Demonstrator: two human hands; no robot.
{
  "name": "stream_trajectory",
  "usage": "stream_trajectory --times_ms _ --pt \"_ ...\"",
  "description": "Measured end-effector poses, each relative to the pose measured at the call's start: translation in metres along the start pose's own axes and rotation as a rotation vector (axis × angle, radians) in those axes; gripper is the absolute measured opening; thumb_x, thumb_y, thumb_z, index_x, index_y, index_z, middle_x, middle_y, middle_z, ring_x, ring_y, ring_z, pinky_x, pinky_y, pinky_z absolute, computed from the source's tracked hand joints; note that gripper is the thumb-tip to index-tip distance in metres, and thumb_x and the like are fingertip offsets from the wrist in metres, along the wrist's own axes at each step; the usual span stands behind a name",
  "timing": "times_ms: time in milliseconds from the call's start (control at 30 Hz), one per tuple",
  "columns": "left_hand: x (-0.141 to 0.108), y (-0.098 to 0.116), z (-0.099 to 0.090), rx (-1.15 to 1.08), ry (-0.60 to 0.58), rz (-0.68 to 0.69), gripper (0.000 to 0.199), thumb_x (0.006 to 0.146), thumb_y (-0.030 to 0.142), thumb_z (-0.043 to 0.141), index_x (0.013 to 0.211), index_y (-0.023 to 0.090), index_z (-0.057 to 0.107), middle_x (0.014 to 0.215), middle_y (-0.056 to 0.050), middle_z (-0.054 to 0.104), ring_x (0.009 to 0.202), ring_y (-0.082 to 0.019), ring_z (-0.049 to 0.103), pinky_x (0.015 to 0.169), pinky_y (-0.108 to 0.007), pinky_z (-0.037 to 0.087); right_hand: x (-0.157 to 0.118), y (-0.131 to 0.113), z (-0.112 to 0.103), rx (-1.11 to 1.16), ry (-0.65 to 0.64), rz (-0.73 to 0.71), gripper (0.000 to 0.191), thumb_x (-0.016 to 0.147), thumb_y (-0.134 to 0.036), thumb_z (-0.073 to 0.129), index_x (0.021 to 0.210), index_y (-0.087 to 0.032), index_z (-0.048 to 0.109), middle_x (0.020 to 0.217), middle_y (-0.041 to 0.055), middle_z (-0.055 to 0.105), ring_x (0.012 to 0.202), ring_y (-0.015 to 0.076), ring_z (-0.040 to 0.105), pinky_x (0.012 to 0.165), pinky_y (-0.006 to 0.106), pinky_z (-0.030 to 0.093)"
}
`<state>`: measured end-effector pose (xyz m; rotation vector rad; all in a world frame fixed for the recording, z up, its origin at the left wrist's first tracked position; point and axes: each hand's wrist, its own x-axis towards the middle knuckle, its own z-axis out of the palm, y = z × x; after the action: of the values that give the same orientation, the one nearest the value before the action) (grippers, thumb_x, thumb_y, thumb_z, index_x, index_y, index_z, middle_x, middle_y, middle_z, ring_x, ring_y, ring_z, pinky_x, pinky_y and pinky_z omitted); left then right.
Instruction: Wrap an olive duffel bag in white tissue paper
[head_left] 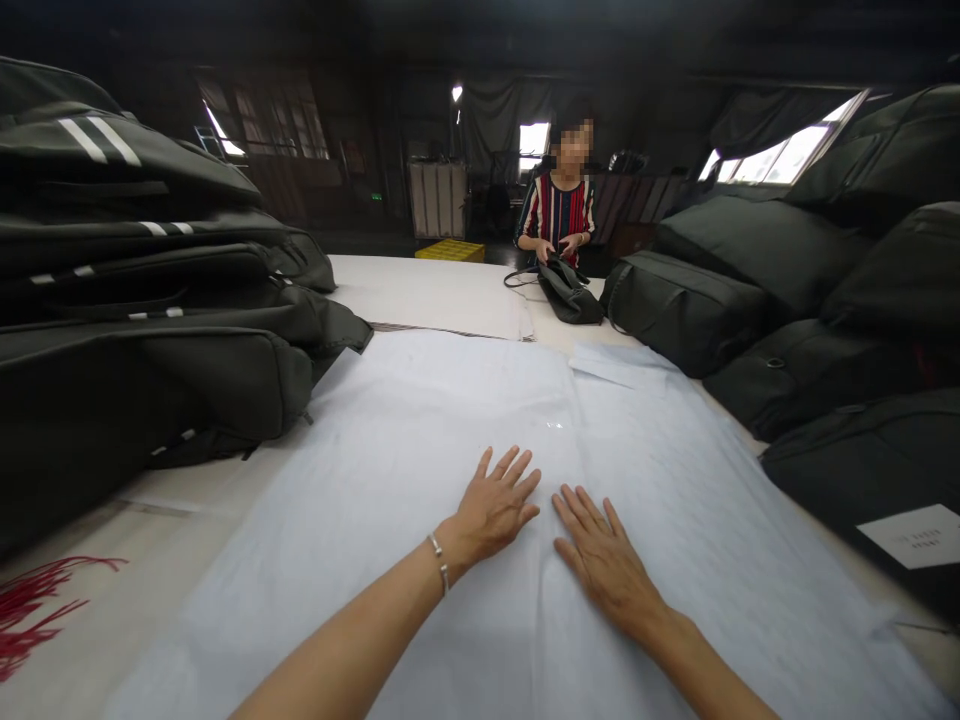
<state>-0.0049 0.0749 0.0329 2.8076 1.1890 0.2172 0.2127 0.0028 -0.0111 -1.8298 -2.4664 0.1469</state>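
Observation:
A large pale bluish-white sheet (450, 400) lies spread over the table in front of me; from this one view I cannot tell whether it is thin plastic or paper. My left hand (493, 508) rests on it palm down, fingers spread, with a silver bracelet at the wrist. Just to its right, my right hand (600, 560) also lies flat on the sheet with its fingers stretched out. The two hands are apart, and neither holds anything. A small folded piece (622, 366) of similar material lies at the sheet's far right.
Black bags (135, 370) with white stripes are stacked on the left, near red strings (45, 610). More black bags (686, 305) pile up on the right, with a white card (915, 535). Across the table a person (559, 215) handles a black bag (568, 292). A yellow crate (450, 250) stands behind.

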Motion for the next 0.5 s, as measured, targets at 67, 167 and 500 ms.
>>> stream_trajectory --times_ms 67,167,500 --pt "0.002 -0.003 0.009 -0.012 -0.045 0.037 0.052 0.101 0.051 0.029 0.149 0.029 0.033 0.158 -0.005 0.027 0.147 -0.024 0.018 0.119 -0.055 0.014 0.007 0.002 0.002 0.003 0.024 0.012 0.056 0.100 -0.043 0.031 0.151 -0.020 0.031 0.157 0.0056 0.024 0.146 0.0265 0.017 0.118 0.058 0.015" --pt "0.011 -0.012 0.022 -0.020 -0.059 0.022 0.056 0.101 0.054 0.028 0.150 0.029 0.029 0.159 -0.004 0.026 0.147 -0.025 0.018 0.119 -0.056 0.012 0.022 0.006 0.006 -0.001 0.056 0.021 0.055 0.100 -0.043 0.030 0.151 -0.020 0.031 0.158 0.0054 0.023 0.147 0.0249 0.015 0.119 0.056 0.012" --pt "-0.014 -0.031 -0.039 0.007 -0.049 -0.060 0.056 0.100 0.051 0.035 0.146 0.020 0.038 0.156 -0.011 0.031 0.146 -0.027 0.021 0.118 -0.052 0.017 0.024 -0.013 -0.034 0.020 0.149 0.145 0.056 0.100 -0.041 0.031 0.150 -0.017 0.031 0.158 0.0069 0.025 0.147 0.0248 0.014 0.120 0.055 0.012"
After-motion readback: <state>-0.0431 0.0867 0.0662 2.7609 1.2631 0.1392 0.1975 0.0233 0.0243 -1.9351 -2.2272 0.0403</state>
